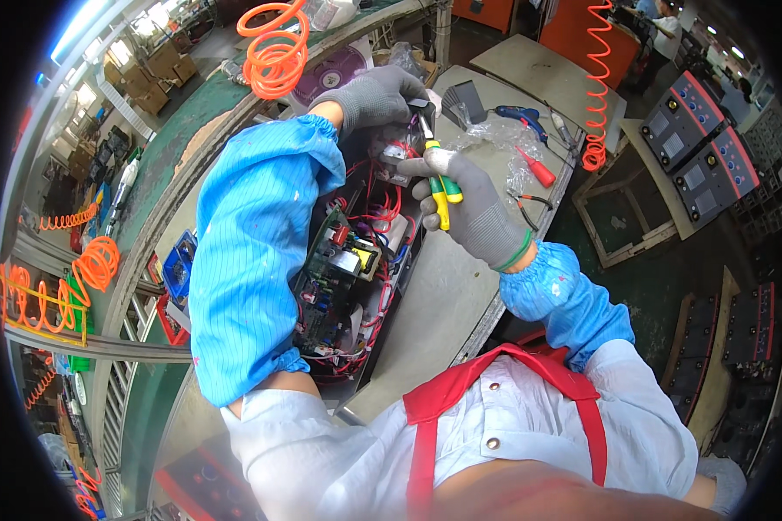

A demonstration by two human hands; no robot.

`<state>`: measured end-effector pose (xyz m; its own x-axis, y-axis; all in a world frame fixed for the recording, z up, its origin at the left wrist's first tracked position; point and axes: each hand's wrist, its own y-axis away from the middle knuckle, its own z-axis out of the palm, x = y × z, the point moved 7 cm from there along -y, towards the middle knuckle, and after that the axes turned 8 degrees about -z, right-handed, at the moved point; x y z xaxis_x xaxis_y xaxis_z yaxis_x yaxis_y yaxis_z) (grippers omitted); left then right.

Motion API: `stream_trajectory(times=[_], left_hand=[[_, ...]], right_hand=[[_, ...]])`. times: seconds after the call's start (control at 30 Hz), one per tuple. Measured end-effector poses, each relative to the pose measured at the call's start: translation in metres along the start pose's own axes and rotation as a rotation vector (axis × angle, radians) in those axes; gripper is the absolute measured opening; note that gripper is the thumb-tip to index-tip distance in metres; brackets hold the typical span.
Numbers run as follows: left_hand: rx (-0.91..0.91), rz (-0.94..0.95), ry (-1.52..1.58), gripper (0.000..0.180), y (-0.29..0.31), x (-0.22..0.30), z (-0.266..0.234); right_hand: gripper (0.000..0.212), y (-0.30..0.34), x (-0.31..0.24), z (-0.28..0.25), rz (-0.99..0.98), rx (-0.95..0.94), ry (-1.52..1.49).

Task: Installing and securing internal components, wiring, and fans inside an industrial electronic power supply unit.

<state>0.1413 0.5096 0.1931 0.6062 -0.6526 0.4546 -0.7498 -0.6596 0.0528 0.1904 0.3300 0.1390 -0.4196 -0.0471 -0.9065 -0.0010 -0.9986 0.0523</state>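
My right hand [488,213], in a grey glove, is closed around pliers [443,193] with green and yellow handles. The jaws point away from me, close to the fingertips of my left hand [377,99]. That hand, also gloved in grey, is bent over the far end of an opened machine. Its fingers are curled at a small dark piece by the jaws, too hidden to name. Below both hands, the machine shows a green circuit board [323,276], red wires [387,208] and a yellow-wrapped component [365,260]. My left sleeve hides part of the machine's left side.
On the grey bench [439,286] to the right lie a red pointed-tip bottle [539,168], a blue-handled tool [523,120] and clear plastic wrap [495,143]. Coiled orange air hoses [274,52] hang ahead. A blue bin [179,265] sits left; control panels [699,148] stand right.
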Motion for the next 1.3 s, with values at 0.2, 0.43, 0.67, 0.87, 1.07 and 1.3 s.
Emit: stream_trajectory(times=[0.2,0.43,0.67,0.87,1.07,1.3], left_hand=[[-0.016,-0.034,-0.003,0.036,0.006,0.01,-0.002],[-0.032,-0.022,-0.001,0.039,0.002,0.003,-0.001],[-0.007,-0.003,-0.069,0.042,0.004,0.013,-0.005],[-0.011,0.008,-0.05,0.045,0.006,0.011,-0.004],[-0.013,0.004,-0.045,0.046,0.006,0.013,-0.006],[0.021,-0.003,-0.102,0.046,0.009,0.019,-0.008]], right_hand=[[0.051,-0.008,0.021,0.003,0.017,0.006,-0.366],[0.053,-0.001,0.027,0.015,0.052,-0.104,-0.807],[0.049,0.002,0.014,-0.012,-0.109,0.005,0.096],[0.051,-0.004,0.008,-0.009,-0.002,0.043,0.255],[0.051,-0.004,0.0,-0.001,-0.018,0.062,0.282],[0.048,-0.007,0.001,0.01,0.007,0.125,0.066]])
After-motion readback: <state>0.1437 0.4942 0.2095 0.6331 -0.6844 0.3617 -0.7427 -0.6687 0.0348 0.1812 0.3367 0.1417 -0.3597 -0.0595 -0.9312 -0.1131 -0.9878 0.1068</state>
